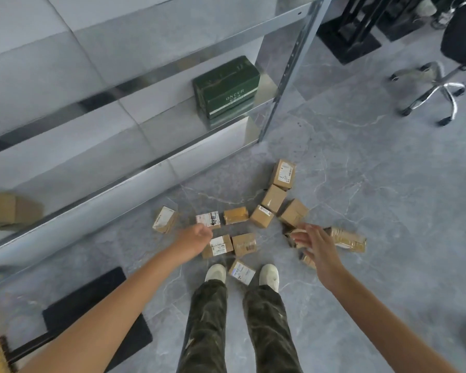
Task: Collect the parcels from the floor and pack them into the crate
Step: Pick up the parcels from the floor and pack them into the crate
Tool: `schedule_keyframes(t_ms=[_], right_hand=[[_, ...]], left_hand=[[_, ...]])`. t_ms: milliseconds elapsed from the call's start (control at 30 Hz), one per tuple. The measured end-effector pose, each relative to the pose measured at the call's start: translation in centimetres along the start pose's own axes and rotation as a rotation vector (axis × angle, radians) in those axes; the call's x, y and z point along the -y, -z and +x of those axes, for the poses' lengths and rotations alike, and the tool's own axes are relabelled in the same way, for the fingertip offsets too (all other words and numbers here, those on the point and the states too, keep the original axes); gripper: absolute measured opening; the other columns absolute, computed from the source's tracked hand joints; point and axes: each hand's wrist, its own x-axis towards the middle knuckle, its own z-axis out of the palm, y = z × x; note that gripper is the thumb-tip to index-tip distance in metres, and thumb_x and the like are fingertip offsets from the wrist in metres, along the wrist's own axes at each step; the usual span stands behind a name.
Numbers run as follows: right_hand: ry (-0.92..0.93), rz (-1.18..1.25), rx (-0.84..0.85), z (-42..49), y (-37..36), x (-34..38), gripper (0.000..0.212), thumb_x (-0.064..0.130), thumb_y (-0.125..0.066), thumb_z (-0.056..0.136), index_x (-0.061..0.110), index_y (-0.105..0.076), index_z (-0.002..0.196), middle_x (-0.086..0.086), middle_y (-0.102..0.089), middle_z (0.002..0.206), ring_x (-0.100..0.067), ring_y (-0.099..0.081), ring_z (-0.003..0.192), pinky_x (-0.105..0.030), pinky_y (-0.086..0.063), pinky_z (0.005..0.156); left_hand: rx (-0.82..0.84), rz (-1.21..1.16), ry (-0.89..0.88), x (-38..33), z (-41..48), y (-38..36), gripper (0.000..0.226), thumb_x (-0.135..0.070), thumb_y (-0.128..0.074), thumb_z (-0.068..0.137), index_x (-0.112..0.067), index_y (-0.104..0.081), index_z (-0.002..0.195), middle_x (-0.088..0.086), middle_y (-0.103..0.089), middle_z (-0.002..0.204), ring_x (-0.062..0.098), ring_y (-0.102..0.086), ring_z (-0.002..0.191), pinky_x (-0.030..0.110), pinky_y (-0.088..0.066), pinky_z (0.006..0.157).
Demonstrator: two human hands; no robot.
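Fingers of right hand spread and empty, left hand's curled under, grip untellable, above parcels likely light, stiff, tape-slick: best pinched across opposite flat sides.

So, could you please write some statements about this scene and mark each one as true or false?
1. A green box stands on the shelf. True.
2. One parcel lies between the two shoes. True.
3. The right hand holds a parcel. False: its fingers are stretched out and hold nothing.
4. The parcels are stacked in one neat pile. False: they lie scattered on the floor.
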Motion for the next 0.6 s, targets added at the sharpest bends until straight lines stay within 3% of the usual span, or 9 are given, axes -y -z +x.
schedule_keyframes(t_ms=[133,300,433,533,600], right_hand=[[-0.119,-0.034,0.016,6.5,0.8,-2.5,0.026,0.026,-0.039,0.101,0.017,-0.063,0.097,-0.004,-0.069,0.095,-0.018,-0.062,0.091,-0.032,-0.041,0.083],[-0.296,-0.053,-0.010,15.8,1.4,-6.9,0.022,0.025,-0.041,0.100,0.016,-0.061,0.097,-0.005,-0.066,0.091,-0.019,-0.061,0.086,-0.035,-0.044,0.089],[-0.362,-0.050,-0.012,25.0,1.3,-11.6,0.015,0.024,-0.047,0.098,0.017,-0.058,0.091,-0.006,-0.064,0.089,-0.018,-0.059,0.081,-0.034,-0.043,0.083],[-0.392,-0.088,-0.021,32.8,0.9,-15.5,0.016,0.019,-0.047,0.097,0.009,-0.059,0.100,-0.007,-0.060,0.086,-0.018,-0.055,0.078,-0.029,-0.042,0.073],[-0.386,-0.159,0.014,38.5,0.2,-18.7,0.028,0.016,-0.045,0.097,0.001,-0.058,0.117,-0.012,-0.057,0.100,-0.022,-0.054,0.090,-0.032,-0.045,0.080]], left_hand=[[0.029,0.029,0.056,0.1,6.1,-3.7,0.012,-0.025,-0.044,0.095,-0.022,-0.055,0.090,0.003,-0.063,0.100,0.010,-0.056,0.085,0.020,-0.038,0.068],[0.037,0.071,0.156,-0.2,15.4,-9.0,0.024,-0.025,-0.048,0.094,-0.012,-0.061,0.110,0.007,-0.062,0.113,0.021,-0.056,0.107,0.024,-0.038,0.081],[0.049,0.139,0.156,-0.4,25.2,-13.6,0.025,-0.028,-0.044,0.094,-0.017,-0.059,0.112,0.004,-0.062,0.112,0.017,-0.055,0.098,0.024,-0.036,0.078],[0.036,0.157,0.126,0.0,33.5,-17.7,0.038,-0.023,-0.045,0.095,-0.015,-0.050,0.131,0.007,-0.055,0.132,0.023,-0.054,0.115,0.026,-0.039,0.088],[0.040,0.194,0.107,0.6,39.3,-20.7,0.043,-0.017,-0.045,0.095,-0.012,-0.043,0.137,0.008,-0.050,0.137,0.025,-0.053,0.117,0.028,-0.041,0.089]])
